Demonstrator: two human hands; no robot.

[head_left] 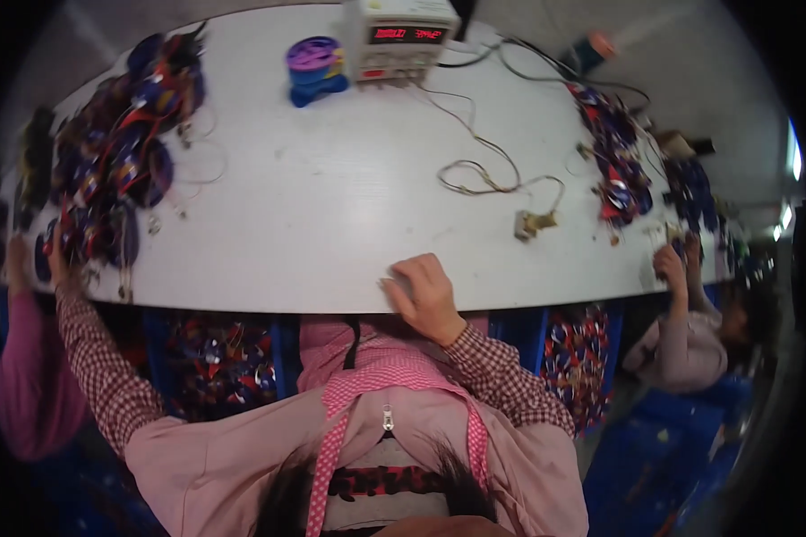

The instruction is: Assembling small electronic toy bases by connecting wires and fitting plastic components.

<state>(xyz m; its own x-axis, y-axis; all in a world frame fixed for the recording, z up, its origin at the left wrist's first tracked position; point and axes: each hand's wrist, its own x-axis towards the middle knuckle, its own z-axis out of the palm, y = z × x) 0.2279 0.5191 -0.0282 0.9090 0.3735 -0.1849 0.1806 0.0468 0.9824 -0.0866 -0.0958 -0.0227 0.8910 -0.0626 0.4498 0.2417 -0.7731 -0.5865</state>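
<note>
My left hand (pixel 60 259) reaches out to the far left, at the near end of a heap of dark blue and red wired parts (pixel 107 170). Its fingers are dim and partly lost among those parts, so I cannot tell whether it grips one. At the middle of the table's near edge rests my right hand (pixel 428 295). Its fingers are loosely bent, the thumb is apart from them, and nothing is in it. Beyond it on the white table (pixel 331 197) lies a small brass-coloured connector block (pixel 535 224) on a thin looped cable (pixel 479 179).
A power supply (pixel 403 45) with a red display stands at the back, beside a blue holder with purple rolls (pixel 315 67). More wired parts (pixel 620 161) lie at right. Blue bins (pixel 282 353) of parts sit below the edge. Co-workers (pixel 685 331) work at both sides.
</note>
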